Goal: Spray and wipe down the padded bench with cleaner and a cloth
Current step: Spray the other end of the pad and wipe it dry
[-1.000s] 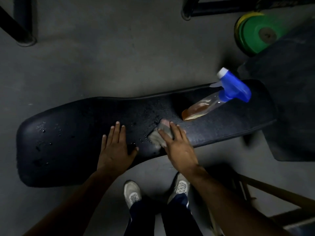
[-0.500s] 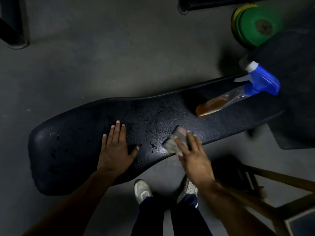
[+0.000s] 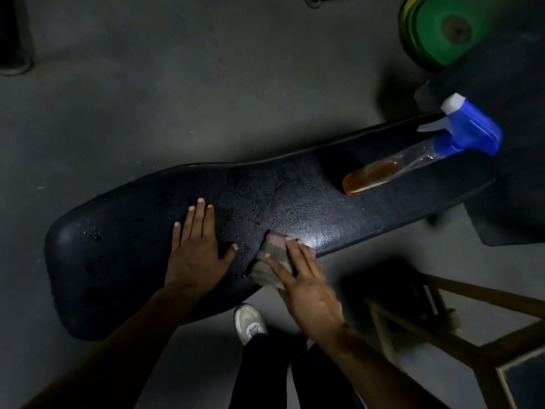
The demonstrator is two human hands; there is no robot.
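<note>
Head view: looking straight down on a long black padded bench (image 3: 339, 208) with a pebbled vinyl top, running from lower left to upper right over a grey floor.
Left hand: the left hand (image 3: 196, 249) lies flat on the pad near its wider left end, fingers straight and close together, thumb splayed out, gripping nothing, and by the look of it bracing.
Right hand: the right hand (image 3: 303, 278) presses a small folded grey cloth (image 3: 269, 261) against the near edge of the pad, straight fingers laid over it rather than curled round it.
Cleaner: a clear spray bottle (image 3: 424, 154) with amber liquid and a blue trigger head lies on its side on the right part of the bench, well apart from both hands.
Done so far: spraying looks finished, judging by the beads of liquid scattered across the left half and the bottle set down.
Wiping: under way. A smooth glossy patch just beyond the cloth reads as already wiped.
Left to do: the droplets around and left of the left hand, and likely the stretch under the bottle, which would need lifting off.
Bench condition: dark, textured, wet in spots, no tears visible in this dim light.
Nearby: green weight plates (image 3: 442, 28) top right, a wooden frame (image 3: 442, 329) lower right.
</note>
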